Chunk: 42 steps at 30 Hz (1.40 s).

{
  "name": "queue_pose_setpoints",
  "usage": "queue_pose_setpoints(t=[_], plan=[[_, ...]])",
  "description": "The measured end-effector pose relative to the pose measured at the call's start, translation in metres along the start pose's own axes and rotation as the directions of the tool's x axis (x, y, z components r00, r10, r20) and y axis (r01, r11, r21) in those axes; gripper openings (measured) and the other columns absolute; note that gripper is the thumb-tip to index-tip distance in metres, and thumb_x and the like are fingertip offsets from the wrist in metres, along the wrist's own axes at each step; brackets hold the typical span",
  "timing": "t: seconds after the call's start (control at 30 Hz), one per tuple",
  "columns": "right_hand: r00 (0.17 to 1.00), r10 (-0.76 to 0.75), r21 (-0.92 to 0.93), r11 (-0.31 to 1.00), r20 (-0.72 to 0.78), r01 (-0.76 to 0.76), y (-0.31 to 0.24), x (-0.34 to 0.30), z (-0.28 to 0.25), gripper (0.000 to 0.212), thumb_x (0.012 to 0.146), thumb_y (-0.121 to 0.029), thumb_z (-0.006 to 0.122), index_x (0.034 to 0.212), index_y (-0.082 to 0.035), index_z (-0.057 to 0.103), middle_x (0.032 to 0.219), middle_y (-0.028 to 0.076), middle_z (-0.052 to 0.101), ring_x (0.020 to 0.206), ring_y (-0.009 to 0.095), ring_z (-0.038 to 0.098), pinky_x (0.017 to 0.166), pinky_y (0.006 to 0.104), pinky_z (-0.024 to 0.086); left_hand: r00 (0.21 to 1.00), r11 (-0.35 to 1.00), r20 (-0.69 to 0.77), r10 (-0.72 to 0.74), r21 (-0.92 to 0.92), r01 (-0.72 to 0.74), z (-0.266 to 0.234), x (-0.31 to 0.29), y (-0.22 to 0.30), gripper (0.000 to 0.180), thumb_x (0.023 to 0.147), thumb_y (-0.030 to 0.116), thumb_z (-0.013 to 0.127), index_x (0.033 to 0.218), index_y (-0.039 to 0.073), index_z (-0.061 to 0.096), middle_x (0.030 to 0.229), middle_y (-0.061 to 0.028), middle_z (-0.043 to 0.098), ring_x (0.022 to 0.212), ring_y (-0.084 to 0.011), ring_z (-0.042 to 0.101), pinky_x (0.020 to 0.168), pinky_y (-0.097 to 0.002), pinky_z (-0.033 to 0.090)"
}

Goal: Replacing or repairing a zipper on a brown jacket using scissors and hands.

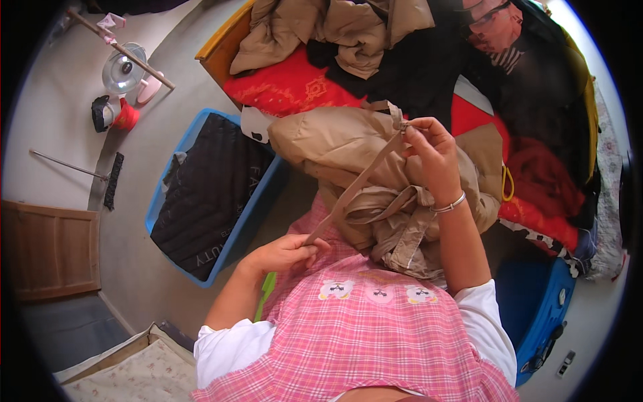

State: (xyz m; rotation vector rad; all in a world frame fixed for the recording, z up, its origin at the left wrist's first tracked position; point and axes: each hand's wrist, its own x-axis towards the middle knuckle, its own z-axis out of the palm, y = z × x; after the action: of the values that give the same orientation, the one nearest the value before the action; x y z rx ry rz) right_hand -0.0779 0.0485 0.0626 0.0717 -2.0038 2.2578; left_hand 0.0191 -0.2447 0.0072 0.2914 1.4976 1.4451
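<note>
A tan garment (315, 137), puffy and bunched up, lies over my lap and against the edge of the heaped bed. Between my hands a tan fabric belt (358, 184) is stretched on a slant. My left hand (288, 254) is closed on its lower end, close to my pink checked apron (375, 335). Higher up and to the right, my right hand (432, 149) pinches the belt's upper end, where a small dark fitting, perhaps a buckle, shows at the fingertips. A loop of the same fabric stands up just behind those fingers.
Left of me stands a blue tub (236, 246) with a black quilted jacket (207, 194) in it. Ahead, the bed carries a red patterned cloth (288, 84) and dark clothes. Another blue container (546, 315) is at right. A fan (125, 69) and a broom (114, 181) are farther left.
</note>
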Motion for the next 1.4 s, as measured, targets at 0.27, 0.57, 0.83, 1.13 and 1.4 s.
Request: queue_pose_setpoints(t=[0.27, 0.57, 0.83, 1.13, 1.4], plan=[[0.985, -0.054, 0.093, 0.993, -0.163, 0.07, -0.013, 0.023, -0.022, 0.011, 0.087, -0.012, 0.057, 0.095, -0.003, 0.058, 0.096, 0.005, 0.063, 0.079, 0.008, 0.06, 0.058, 0.0192, 0.049, 0.967, 0.979, -0.251, -0.051, -0.203, -0.001, -0.025, -0.004, -0.009, 0.024, 0.093, 0.024, 0.049, 0.101, 0.004, 0.06, 0.064, 0.0051, 0.048, 0.055, -0.0028, 0.038, 0.048, -0.0191, 0.028], [0.831, -0.306, -0.401, 0.764, 0.465, 0.506, -0.025, -0.007, 0.06, 0.01, 0.074, -0.003, 0.063, 0.084, -0.002, 0.059, 0.097, 0.008, 0.062, 0.082, 0.021, 0.061, 0.067, 0.0284, 0.048, 0.61, 0.831, -0.592, 0.526, 0.206, -0.517, -0.016, 0.041, 0.073, 0.031, 0.093, 0.026, 0.049, 0.106, -0.001, 0.059, 0.097, -0.0051, 0.061, 0.094, -0.0149, 0.055, 0.086, -0.0246, 0.04], [0.689, -0.434, -0.437, 0.547, 0.581, 0.714, -0.016, -0.023, 0.084, 0.012, 0.067, -0.004, 0.066, 0.078, -0.005, 0.061, 0.087, 0.007, 0.054, 0.076, 0.027, 0.054, 0.068, 0.0344, 0.045, 0.642, 0.641, -0.638, 0.425, -0.289, -0.711, -0.025, 0.05, 0.08, 0.019, 0.093, 0.022, 0.048, 0.09, 0.006, 0.058, 0.085, -0.0055, 0.061, 0.078, -0.0135, 0.059, 0.071, -0.028, 0.048], [0.738, -0.16, -0.432, 0.723, 0.655, 0.539, 0.004, -0.042, 0.075, 0.027, 0.07, -0.004, 0.066, 0.096, -0.006, 0.061, 0.098, 0.011, 0.059, 0.086, 0.029, 0.059, 0.071, 0.034, 0.049, 0.074, 0.366, -0.971, 0.228, 0.015, -0.931, -0.147, -0.085, 0.047, 0.013, 0.09, 0.02, 0.053, 0.09, 0.007, 0.055, 0.067, -0.0059, 0.057, 0.057, -0.0137, 0.055, 0.055, -0.0258, 0.046], [0.884, -0.065, -0.69, 0.6, 0.462, 0.404, 0.012, -0.055, 0.007, 0.022, 0.074, -0.008, 0.065, 0.096, -0.004, 0.061, 0.096, 0.011, 0.06, 0.086, 0.029, 0.058, 0.072, 0.0342, 0.048, -0.407, 0.86, -0.906, -0.118, 0.112, -0.498, -0.236, -0.149, -0.089, 0.024, 0.091, 0.024, 0.049, 0.099, 0.003, 0.055, 0.074, -0.0032, 0.056, 0.066, -0.01, 0.054, 0.06, -0.0243, 0.047]])
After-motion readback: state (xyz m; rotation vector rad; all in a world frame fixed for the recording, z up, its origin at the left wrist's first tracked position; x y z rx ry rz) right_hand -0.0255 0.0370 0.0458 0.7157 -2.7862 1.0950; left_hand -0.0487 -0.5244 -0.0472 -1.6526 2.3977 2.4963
